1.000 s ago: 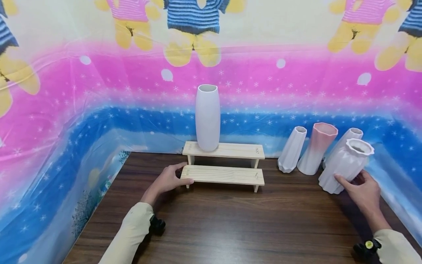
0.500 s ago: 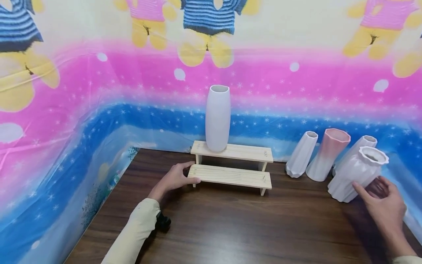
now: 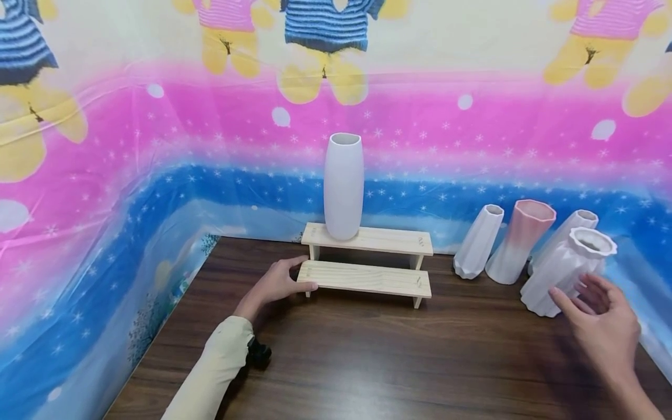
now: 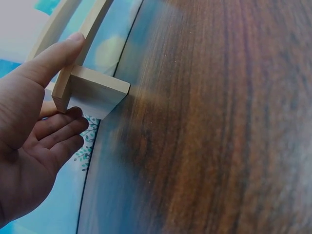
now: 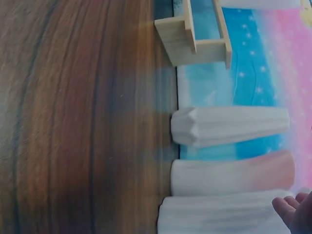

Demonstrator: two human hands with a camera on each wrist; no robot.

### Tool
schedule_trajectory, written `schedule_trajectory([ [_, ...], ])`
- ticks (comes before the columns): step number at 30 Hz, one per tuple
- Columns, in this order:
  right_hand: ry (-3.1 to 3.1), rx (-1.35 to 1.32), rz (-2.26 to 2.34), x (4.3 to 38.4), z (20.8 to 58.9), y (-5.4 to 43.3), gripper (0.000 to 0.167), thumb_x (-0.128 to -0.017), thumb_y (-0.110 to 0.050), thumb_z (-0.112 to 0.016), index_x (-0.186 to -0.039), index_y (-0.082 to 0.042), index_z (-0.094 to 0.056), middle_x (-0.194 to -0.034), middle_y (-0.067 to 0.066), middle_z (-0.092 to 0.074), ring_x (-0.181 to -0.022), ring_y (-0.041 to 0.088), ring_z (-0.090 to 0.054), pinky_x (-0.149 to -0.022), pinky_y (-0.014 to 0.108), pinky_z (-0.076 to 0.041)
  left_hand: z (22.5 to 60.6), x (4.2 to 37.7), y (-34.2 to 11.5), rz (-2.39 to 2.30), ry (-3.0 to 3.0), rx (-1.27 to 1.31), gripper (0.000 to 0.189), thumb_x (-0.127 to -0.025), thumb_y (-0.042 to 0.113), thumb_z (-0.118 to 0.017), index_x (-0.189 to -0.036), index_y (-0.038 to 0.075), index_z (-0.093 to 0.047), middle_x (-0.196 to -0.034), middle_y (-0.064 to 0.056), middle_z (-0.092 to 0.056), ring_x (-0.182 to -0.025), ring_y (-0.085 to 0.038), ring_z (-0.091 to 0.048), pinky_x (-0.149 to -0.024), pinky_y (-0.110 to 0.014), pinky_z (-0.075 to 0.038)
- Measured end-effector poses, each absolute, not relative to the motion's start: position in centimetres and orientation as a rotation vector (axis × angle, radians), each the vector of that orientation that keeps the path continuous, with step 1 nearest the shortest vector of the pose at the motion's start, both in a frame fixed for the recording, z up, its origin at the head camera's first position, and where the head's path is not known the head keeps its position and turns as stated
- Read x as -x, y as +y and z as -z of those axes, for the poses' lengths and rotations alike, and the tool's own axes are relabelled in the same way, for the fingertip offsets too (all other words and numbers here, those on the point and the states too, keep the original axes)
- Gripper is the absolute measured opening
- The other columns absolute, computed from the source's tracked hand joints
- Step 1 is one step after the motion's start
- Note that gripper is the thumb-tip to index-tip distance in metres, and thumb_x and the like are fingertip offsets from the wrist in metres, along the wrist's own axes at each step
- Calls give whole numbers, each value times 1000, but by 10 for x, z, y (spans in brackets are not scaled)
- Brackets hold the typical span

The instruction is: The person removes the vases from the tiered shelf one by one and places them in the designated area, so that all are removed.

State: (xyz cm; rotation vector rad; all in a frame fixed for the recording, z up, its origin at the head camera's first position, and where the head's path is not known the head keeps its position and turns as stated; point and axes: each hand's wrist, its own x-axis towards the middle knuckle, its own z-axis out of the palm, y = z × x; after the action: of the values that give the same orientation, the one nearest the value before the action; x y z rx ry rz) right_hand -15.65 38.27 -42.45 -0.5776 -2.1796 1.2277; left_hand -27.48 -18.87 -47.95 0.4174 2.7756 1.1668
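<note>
A two-step wooden stand (image 3: 362, 277) bears a tall white vase (image 3: 343, 189) on the left of its upper step. My left hand (image 3: 275, 284) holds the left end of the lower step. In the left wrist view, its thumb lies over the board (image 4: 92, 36) and its fingers curl beneath. At the right, a white fluted vase with a ruffled rim (image 3: 553, 280) stands on the table. Beside it is my right hand (image 3: 609, 321), thumb and fingers spread and loosely bent. Whether the thumb touches the vase, I cannot tell.
Left of the ruffled vase stand a slim white faceted vase (image 3: 478, 242) and a pink-to-white vase (image 3: 520, 242). Another white vase (image 3: 573, 224) is partly hidden behind. A patterned cloth (image 3: 409, 134) hangs behind the dark wooden table (image 3: 367, 361).
My right hand's fingers have loosened and come away from the ruffled vase's side. The head view has shifted a little. My left hand stays on the stand.
</note>
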Motion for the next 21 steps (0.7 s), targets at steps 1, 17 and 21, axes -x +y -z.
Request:
schedule_trajectory([
  [1,-2181,557,-1231,157,423,380,74,-82,-22,-88,-148,-21,-54,-146,4,-59,-115,-3,-58,-84,5,-46,480,275,-189,-1169,2775,-417,94,-82,52,-84,-153,4,-46,-150,-18,-53,-126,-27,-55,-103,-52,-45],
  [17,-2302,92,-1232,187,405,324,68,-84,-25,-87,-143,-10,-59,-138,20,-63,-102,-12,-59,-82,8,-48,480,277,-188,-1175,2765,-415,94,-81,53,-84,-153,5,-46,-149,-17,-54,-126,-27,-56,-102,-51,-46],
  [21,-2302,-26,-1256,196,402,310,65,-84,-22,-87,-142,-9,-59,-137,17,-63,-105,-11,-59,-83,9,-49,480,276,-188,-1172,2765,-403,93,-82,51,-84,-154,5,-46,-149,-17,-54,-121,-26,-56,-99,-49,-47],
])
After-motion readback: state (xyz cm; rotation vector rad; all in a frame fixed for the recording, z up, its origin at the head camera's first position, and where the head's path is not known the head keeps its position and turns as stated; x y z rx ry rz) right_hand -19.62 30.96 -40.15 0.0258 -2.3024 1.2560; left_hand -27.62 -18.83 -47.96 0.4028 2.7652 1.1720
